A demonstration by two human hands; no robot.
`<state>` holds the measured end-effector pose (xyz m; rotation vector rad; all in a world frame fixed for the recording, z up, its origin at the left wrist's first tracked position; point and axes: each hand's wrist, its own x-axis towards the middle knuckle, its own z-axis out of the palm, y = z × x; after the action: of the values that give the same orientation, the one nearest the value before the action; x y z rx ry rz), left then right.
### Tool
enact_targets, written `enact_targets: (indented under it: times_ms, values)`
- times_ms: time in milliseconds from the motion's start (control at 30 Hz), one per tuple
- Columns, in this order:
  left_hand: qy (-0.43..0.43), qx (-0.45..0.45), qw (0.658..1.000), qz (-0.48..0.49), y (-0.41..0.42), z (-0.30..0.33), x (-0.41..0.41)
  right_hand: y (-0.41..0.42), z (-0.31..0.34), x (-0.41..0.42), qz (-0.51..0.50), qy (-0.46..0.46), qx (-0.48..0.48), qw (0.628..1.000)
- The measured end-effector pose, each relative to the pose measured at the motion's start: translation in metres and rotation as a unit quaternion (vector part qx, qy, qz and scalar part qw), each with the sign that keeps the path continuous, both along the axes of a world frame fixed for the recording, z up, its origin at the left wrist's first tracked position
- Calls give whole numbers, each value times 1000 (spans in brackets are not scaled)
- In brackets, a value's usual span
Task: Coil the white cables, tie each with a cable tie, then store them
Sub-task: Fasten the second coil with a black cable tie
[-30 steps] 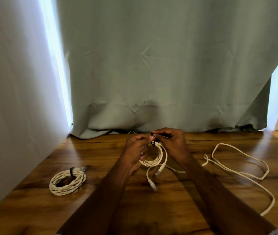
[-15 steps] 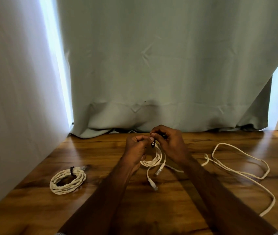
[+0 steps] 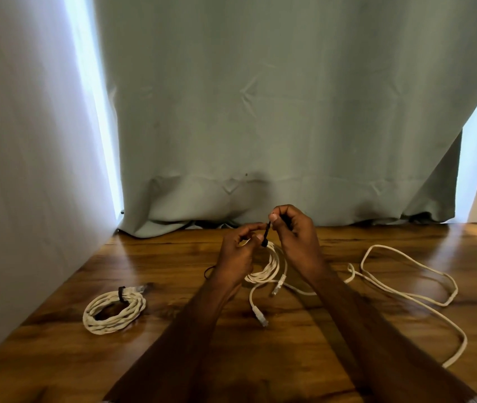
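Note:
A small coil of white cable [image 3: 269, 267] hangs between my hands over the wooden table [image 3: 289, 359], its two plug ends trailing toward me. A black cable tie [image 3: 265, 234] wraps the coil's top. My left hand [image 3: 238, 254] pinches the coil at the tie's lower end. My right hand [image 3: 297, 237] pinches the tie's free tail and holds it upward. A finished coil [image 3: 113, 311] with a black tie lies at the left. A loose white cable [image 3: 406, 289] sprawls at the right.
A grey-green curtain [image 3: 275, 126] hangs behind the table and bunches on its far edge. A white wall [image 3: 28, 170] closes the left side. A thin dark loop [image 3: 208, 271] shows beside my left wrist.
My right hand has risen and drawn the tie's tail upward, away from my left hand. The coil has lifted slightly with both hands.

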<state>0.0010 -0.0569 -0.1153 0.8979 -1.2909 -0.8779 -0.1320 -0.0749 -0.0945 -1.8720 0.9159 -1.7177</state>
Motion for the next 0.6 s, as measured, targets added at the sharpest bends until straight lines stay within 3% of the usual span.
enact_targets:
  times_ms: [600]
  values:
    - [-57, -29, 998, -11, 4, -5, -8, -10, 6, -9, -25, -87, 24, 996]
